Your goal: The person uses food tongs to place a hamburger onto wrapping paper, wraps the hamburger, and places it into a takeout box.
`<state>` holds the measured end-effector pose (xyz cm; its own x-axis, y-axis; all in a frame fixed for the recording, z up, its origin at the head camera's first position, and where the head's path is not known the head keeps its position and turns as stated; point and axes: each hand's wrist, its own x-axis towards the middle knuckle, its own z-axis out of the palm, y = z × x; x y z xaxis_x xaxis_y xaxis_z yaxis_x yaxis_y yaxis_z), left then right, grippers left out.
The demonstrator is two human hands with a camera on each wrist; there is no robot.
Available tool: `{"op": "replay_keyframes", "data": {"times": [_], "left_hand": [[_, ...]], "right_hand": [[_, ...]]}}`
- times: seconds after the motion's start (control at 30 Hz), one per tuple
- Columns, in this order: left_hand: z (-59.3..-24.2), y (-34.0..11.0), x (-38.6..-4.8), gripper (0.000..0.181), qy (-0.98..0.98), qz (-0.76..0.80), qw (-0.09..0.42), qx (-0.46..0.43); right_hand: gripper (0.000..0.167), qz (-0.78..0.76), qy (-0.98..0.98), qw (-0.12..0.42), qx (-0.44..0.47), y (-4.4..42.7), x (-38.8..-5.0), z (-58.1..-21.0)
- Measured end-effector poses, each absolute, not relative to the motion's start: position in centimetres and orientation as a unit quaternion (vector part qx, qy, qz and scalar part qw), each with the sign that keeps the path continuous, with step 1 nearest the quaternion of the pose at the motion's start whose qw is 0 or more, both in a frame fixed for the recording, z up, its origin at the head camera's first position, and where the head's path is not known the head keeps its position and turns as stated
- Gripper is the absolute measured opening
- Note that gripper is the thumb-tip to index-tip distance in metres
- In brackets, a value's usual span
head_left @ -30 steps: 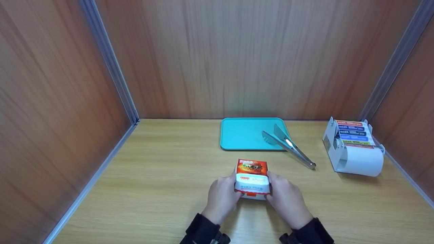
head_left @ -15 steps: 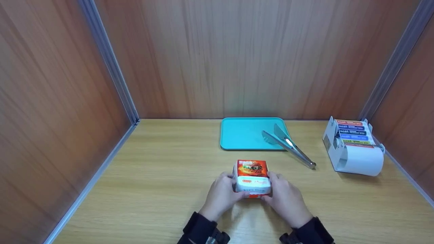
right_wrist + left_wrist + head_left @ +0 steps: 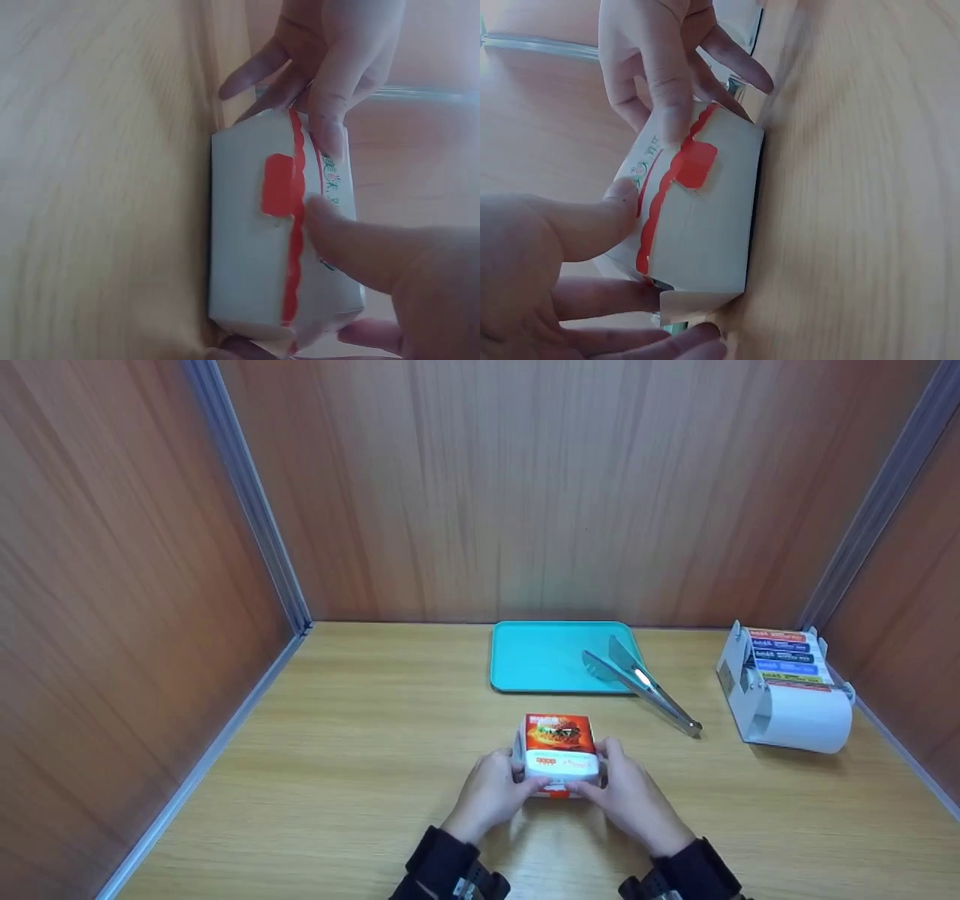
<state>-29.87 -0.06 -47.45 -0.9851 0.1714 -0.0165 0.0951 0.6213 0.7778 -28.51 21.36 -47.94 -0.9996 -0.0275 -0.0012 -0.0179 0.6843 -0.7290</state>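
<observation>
A burger box (image 3: 559, 733) with a red burger picture on its lid stands on the table, held between both hands. My left hand (image 3: 489, 793) grips its left side, thumb on the front of the lid. On the right side, my right hand (image 3: 636, 795) holds it the same way, its thumb also on the lid's front. In the left wrist view, a red tab (image 3: 697, 163) lies over the box's white front below a scalloped red edge. From the right wrist, the box's front (image 3: 244, 247) looks closed; its back is hidden.
Behind the box lies a turquoise tray (image 3: 532, 656), with metal tongs (image 3: 652, 690) resting across its right edge onto the table. A white label dispenser (image 3: 802, 720) with coloured label rolls stands at the right. Wooden panels (image 3: 525, 495) enclose the table at the back and sides.
Both thumbs have moved inward from the box's front corners toward the middle of its lid front. The box has barely moved. Tray, tongs and dispenser stay put.
</observation>
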Motion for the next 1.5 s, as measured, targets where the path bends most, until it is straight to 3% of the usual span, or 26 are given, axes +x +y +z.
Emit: {"op": "replay_keyframes", "data": {"times": [0.1,0.2,0.37,0.43,0.7,0.97,1.13,1.33,1.5], "left_hand": [[-47.6,-0.3,-30.0,0.029,0.896,0.433,0.049,0.087],[-47.7,-0.5,-30.2,0.025,0.892,0.44,0.051,0.085],[-47.3,-1.0,-30.7,0.023,0.884,0.46,0.05,0.068],[-47.2,-1.1,-30.9,0.025,0.883,0.463,0.044,0.066],[-47.4,-0.9,-31.3,0.061,0.88,0.469,0.005,0.066],[-47.9,-0.8,-31.6,0.046,0.864,0.5,0.014,0.056],[-47.9,-0.8,-31.6,0.047,0.845,0.532,0.04,0.023],[-48.1,-0.7,-31.4,0.039,0.838,0.542,0.058,-0.011],[-48.3,-0.6,-31.1,0.029,0.847,0.53,0.034,-0.01]], "right_hand": [[0.053,-0.434,0.901,0.008,0.004,21.5,-28.9,-48.5],[0.051,-0.476,0.879,0.01,0.016,21.5,-29.1,-48.9],[0.085,-0.503,0.864,0.019,0.03,21.4,-29.6,-49.0],[0.092,-0.501,0.864,0.024,0.034,21.4,-29.8,-48.9],[0.076,-0.517,0.854,0.037,0.048,21.4,-29.7,-48.8],[0.078,-0.598,0.797,0.056,0.062,21.4,-29.6,-49.4],[0.074,-0.671,0.733,0.071,0.081,21.2,-29.8,-49.4],[0.053,-0.683,0.723,0.048,0.091,20.7,-29.6,-49.6],[0.039,-0.666,0.738,0.004,0.109,20.2,-29.1,-49.8]]}}
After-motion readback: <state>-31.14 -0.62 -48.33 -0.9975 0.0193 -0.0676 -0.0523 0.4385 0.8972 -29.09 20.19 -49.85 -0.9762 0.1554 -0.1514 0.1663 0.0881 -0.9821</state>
